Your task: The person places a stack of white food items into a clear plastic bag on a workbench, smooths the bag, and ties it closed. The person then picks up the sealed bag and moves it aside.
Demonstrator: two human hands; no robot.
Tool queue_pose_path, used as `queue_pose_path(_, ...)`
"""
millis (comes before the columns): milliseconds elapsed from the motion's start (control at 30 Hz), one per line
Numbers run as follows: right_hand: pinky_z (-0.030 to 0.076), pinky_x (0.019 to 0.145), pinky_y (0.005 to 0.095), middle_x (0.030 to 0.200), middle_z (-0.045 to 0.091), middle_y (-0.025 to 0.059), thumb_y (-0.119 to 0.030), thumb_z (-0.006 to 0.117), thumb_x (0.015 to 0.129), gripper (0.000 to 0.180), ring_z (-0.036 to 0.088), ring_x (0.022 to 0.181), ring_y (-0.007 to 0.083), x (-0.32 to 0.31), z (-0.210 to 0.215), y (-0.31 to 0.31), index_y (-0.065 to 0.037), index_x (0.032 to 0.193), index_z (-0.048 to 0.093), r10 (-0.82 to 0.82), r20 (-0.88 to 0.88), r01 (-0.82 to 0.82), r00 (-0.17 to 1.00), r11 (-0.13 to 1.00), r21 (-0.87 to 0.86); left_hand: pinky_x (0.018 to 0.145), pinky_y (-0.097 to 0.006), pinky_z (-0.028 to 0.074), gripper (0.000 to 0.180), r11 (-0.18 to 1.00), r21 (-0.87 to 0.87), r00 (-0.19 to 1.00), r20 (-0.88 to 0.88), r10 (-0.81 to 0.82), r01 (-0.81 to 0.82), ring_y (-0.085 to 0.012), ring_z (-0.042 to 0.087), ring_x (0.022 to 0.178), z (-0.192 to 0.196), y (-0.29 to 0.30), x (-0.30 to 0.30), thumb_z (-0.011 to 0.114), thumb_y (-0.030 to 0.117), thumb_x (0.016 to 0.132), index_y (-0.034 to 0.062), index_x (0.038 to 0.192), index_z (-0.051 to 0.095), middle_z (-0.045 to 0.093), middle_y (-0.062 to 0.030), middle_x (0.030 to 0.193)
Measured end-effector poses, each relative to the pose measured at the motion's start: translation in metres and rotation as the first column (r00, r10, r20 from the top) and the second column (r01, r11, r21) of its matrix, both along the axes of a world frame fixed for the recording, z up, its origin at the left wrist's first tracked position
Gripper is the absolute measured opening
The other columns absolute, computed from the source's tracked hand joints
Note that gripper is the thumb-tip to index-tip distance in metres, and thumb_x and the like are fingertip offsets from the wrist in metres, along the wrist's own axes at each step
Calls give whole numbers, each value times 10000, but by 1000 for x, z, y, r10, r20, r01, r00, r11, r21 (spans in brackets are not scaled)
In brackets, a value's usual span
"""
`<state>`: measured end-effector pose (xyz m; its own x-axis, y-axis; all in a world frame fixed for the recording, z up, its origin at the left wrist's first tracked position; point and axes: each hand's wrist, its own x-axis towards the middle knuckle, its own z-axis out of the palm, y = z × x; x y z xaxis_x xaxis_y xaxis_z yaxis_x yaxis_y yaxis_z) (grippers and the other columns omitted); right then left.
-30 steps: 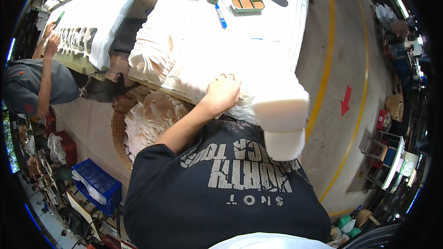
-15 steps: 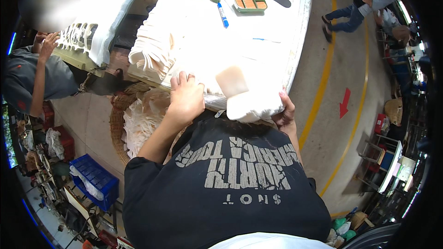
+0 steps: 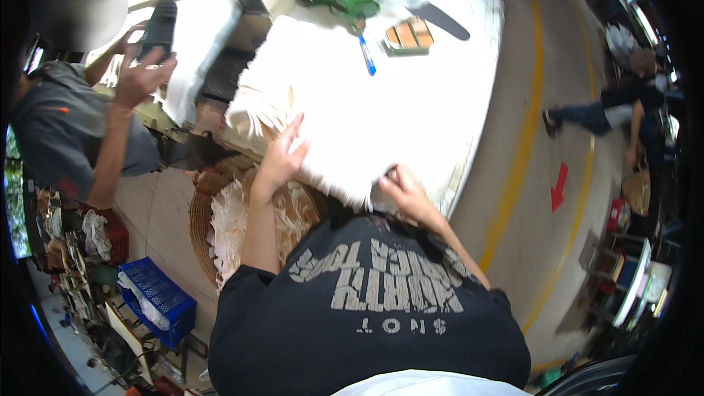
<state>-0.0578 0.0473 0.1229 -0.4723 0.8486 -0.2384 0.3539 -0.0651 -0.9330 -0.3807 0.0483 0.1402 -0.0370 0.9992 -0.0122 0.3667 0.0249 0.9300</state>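
Note:
My left hand (image 3: 280, 163) is at the front edge of the white table, index finger stretched and thumb apart. Just beyond its fingertips lies a long row of thin, pale pieces (image 3: 253, 106), fanned at their near ends. Between my hands a white layered edge (image 3: 343, 185), like stacked soft sheets, runs along the table front; glare washes out its top. My right hand (image 3: 408, 194) is at the right end of this edge, with fingers curled in and thumb pressed toward them. What lies in its fingers is lost in the glare.
Farther back lie a blue marker (image 3: 367, 56), a green-framed tan block (image 3: 409, 37), a dark sole-shaped piece (image 3: 444, 22) and green pieces under clear plastic. A wicker basket (image 3: 199, 231) of pale scraps stands below left. A co-worker (image 3: 84, 128) at left holds a dark sole.
The white pad by my right hand no longer stands out separately. My right hand has moved left and inward, fingers curled. My left index finger has stretched forward. The co-worker has raised a dark sole.

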Motion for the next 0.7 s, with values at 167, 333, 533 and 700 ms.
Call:
queue_pose_path(167, 563, 852, 405, 1045, 754, 221, -216, 609, 968, 294, 732, 940, 356, 7, -1, 17, 11, 1101, 738, 118, 108, -121, 987, 992, 20, 1166, -349, 393, 879, 878, -358, 944, 33, -329, 318, -259, 536, 1353, 13, -5, -36, 727, 510, 958, -41, 1555, 391, 578, -206, 1460)
queue_pose_path(333, 558, 825, 427, 980, 739, 243, -230, 572, 973, 319, 712, 909, 408, 10, 16, 35, 41, 1046, 723, 223, 303, -242, 926, 970, 26, 991, -398, 518, 671, 928, -368, 982, -150, -118, 56, -300, 701, 1090, 2, -1, -17, 678, 549, 976, -41, 1293, 647, 735, -220, 1171)
queue_pose_path(533, 525, 952, 504, 1090, 701, 307, -193, 518, 938, 356, 648, 1049, 511, 8, -26, 55, 70, 1110, 684, 129, 561, -222, 817, 970, 101, 1022, -414, 509, 738, 971, -238, 982, -190, -21, -25, -385, 676, 1175, -8, 5, 7, 631, 601, 980, -37, 1349, 599, 708, -266, 1230)
queue_pose_path(700, 467, 1079, 444, 1355, 599, 340, -98, 528, 945, 419, 577, 1267, 454, 6, -21, 76, 35, 1336, 600, 122, 274, -200, 954, 939, 281, 1071, -406, 464, 787, 950, -313, 981, -180, -74, 14, -378, 631, 1240, 0, 2, 8, 619, 610, 984, -77, 1362, 548, 656, -294, 1311)
